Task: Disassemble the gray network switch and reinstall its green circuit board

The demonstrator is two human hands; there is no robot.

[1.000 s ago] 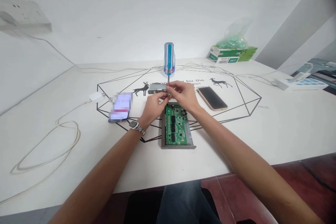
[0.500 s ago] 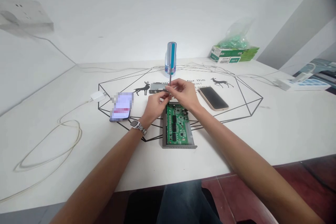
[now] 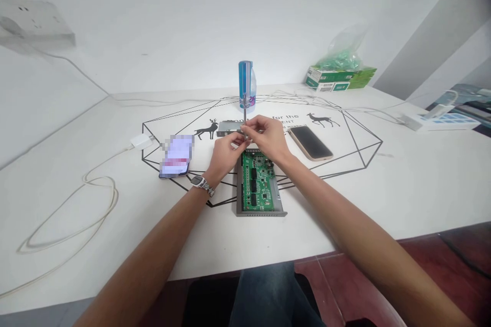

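Note:
A screwdriver (image 3: 246, 82) with a clear blue handle stands upright, its tip at the far edge of a green circuit board (image 3: 258, 183) lying in a grey metal case (image 3: 239, 198). My right hand (image 3: 268, 136) pinches the thin metal shaft low down. My left hand (image 3: 225, 152), with a watch on the wrist, is closed at the same spot by the shaft's lower end; what its fingertips hold is hidden. A small grey metal part (image 3: 228, 128) lies just behind both hands.
On the white table (image 3: 402, 184) lie a phone with a lit screen (image 3: 175, 156) to the left and a dark phone (image 3: 309, 142) to the right. A charger and looping white cable (image 3: 92, 199) lie left. A green box (image 3: 339, 77) and a power strip (image 3: 437, 120) stand far right.
The screwdriver handle has turned about its axis and leaned slightly left. Both hands stay at the shaft's lower end, barely moved.

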